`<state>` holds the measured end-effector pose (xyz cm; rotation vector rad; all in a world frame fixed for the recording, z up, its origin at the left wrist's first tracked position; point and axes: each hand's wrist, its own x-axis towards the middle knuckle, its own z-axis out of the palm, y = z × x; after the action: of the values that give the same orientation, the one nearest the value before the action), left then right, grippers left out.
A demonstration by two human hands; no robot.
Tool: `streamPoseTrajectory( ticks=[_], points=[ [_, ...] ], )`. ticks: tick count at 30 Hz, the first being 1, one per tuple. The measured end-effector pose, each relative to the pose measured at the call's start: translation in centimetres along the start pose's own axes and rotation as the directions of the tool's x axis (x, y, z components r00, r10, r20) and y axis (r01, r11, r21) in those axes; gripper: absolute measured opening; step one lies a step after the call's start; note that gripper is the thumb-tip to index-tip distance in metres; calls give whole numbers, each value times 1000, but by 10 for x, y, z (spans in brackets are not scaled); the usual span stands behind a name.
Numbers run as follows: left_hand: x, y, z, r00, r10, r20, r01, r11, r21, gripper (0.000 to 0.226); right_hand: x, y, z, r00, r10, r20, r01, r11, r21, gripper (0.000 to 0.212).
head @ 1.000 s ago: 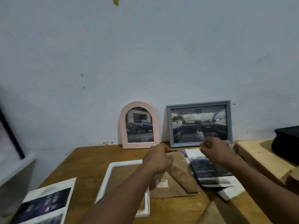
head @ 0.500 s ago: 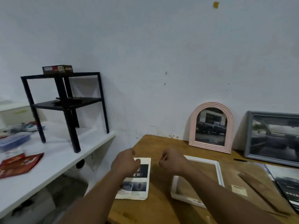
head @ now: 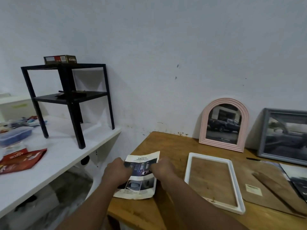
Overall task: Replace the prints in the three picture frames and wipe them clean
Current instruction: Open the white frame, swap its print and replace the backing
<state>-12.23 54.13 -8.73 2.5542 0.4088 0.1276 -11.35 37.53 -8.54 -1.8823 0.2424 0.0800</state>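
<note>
A printed sheet headed "SAFETY" (head: 141, 178) lies at the wooden table's left front corner. My left hand (head: 117, 172) grips its left edge and my right hand (head: 162, 170) pinches its right edge. To the right, an empty white frame (head: 186, 170) lies flat on the table. A pink arched frame (head: 223, 124) with a truck print and a grey frame (head: 282, 136) with a car-interior print lean on the wall. A brown backing board (head: 265, 180) with a stand lies beside the white frame, next to another print (head: 297, 176).
The wooden table (head: 166, 146) ends just left of the sheet. Beyond a gap stands a white shelf (head: 63, 156) with a black two-tier rack (head: 69, 97), a small box on top, red packets (head: 21, 158) and a blue container (head: 15, 135).
My view swung left from the frames toward the table's corner. Both hands moved left from the backing board and print and took hold of the "SAFETY" sheet.
</note>
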Motion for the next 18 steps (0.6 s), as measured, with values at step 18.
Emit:
streamPoseTrajectory(
  ticks=[18],
  points=[
    [-27, 151, 63, 945, 254, 206, -17, 667, -745, 18, -13, 30, -223, 964, 4, -265, 36, 989, 146, 16]
  ],
)
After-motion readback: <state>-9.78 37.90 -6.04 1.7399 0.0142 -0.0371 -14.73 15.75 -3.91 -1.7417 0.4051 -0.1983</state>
